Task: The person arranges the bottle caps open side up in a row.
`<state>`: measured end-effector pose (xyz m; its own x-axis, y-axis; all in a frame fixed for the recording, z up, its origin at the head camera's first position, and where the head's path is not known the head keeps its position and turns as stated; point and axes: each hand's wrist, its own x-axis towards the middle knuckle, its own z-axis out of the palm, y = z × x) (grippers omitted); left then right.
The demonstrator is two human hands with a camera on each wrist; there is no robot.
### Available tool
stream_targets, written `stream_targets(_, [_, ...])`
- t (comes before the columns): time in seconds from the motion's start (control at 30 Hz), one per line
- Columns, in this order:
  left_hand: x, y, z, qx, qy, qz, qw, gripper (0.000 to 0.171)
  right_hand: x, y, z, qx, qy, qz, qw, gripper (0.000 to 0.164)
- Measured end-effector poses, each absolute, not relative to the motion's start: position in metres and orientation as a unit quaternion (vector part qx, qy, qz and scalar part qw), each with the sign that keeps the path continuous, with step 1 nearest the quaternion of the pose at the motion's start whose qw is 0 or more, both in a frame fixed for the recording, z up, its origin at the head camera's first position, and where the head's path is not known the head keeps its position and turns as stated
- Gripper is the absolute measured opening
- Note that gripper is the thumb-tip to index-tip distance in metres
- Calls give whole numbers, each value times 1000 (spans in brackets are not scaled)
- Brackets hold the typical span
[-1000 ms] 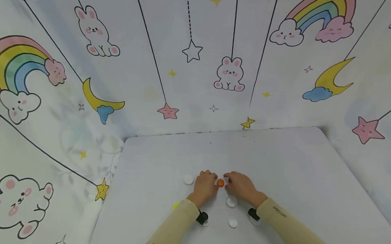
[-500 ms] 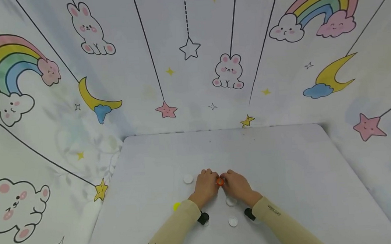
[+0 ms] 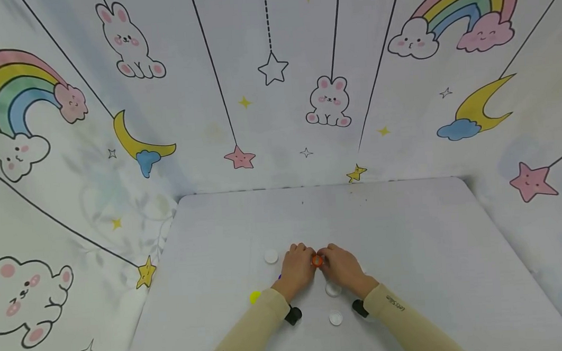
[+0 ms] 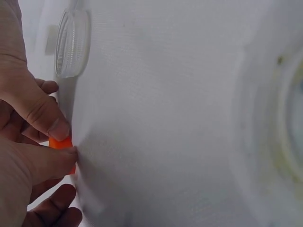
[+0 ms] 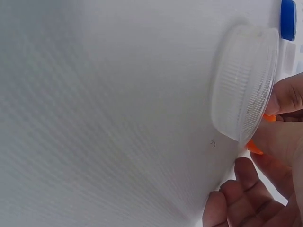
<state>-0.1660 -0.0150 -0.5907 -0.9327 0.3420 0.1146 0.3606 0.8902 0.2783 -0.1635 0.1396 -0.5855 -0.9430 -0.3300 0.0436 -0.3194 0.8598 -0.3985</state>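
Note:
A small round orange cap point(image 3: 317, 260) sits between both hands, low over the white table. My left hand point(image 3: 297, 265) pinches its left side and my right hand point(image 3: 340, 263) its right side. In the left wrist view, thumbs and fingers cover most of the orange cap point(image 4: 61, 143). The right wrist view shows only slivers of the orange cap point(image 5: 254, 147) between the fingers. A clear ribbed lid point(image 3: 333, 289) lies just below my right hand; the same kind of clear lid point(image 5: 244, 82) stands out large in the right wrist view.
A white round lid point(image 3: 271, 256) lies left of my left hand. Near the left sleeve is a yellow disc point(image 3: 255, 297). A small clear cap point(image 3: 335, 318) lies between the forearms. The right wrist view has a blue cap point(image 5: 288, 20). Printed cloth point(image 3: 278, 117) walls the table.
The hands have come together; the right fingers, apart from the orange cap a second ago, now pinch it along with the left. A bit of blue now shows beside the left wrist.

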Motion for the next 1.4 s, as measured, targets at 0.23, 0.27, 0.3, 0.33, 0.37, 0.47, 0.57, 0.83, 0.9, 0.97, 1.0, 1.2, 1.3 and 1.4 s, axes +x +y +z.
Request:
stream_targets(0.23, [-164, -15, -588, -174, -969, -174, 27, 21, -163, 141, -587, -161, 964, -213, 0, 29])
stream_targets(0.27, [-164, -15, -588, -172, -968, -181, 23, 22, -162, 141, -587, -162, 963, -215, 1, 29])
stream_targets(0.3, [-163, -15, -587, -169, -967, -190, 17, 22, -162, 141, -587, -162, 963, -216, 2, 29])
stream_targets(0.33, [-162, -15, -587, -166, -966, -199, 11, 22, -161, 141, -587, -162, 962, -219, 4, 28])
stream_targets(0.37, [-162, -16, -586, -164, -964, -208, 6, 22, -161, 141, -586, -162, 961, -223, 6, 28])
stream_targets(0.47, [-160, -17, -584, -161, -960, -230, -4, 22, -159, 141, -584, -167, 959, -229, 6, 27])
stream_targets(0.57, [-159, -17, -580, -164, -957, -238, 0, 22, -159, 143, -582, -177, 956, -236, -7, 27])
stream_targets(0.83, [-161, -19, -570, -169, -956, -240, 16, 23, -160, 143, -575, -176, 956, -235, -15, 31])
stream_targets(0.9, [-161, -19, -570, -168, -956, -241, 16, 23, -159, 143, -574, -175, 956, -234, -15, 31])
stream_targets(0.97, [-160, -18, -570, -166, -956, -243, 15, 22, -158, 144, -574, -174, 957, -233, -18, 31])
stream_targets(1.0, [-160, -18, -570, -165, -955, -245, 14, 22, -158, 144, -574, -174, 956, -235, -19, 31])
stream_targets(1.2, [-159, -18, -570, -157, -956, -248, 12, 23, -156, 145, -573, -178, 954, -241, -21, 32])
stream_targets(1.3, [-158, -18, -570, -157, -955, -250, 10, 24, -155, 145, -573, -176, 953, -244, -16, 32])
stream_targets(1.4, [-158, -18, -570, -158, -954, -254, 8, 23, -154, 145, -572, -172, 954, -247, -13, 32])
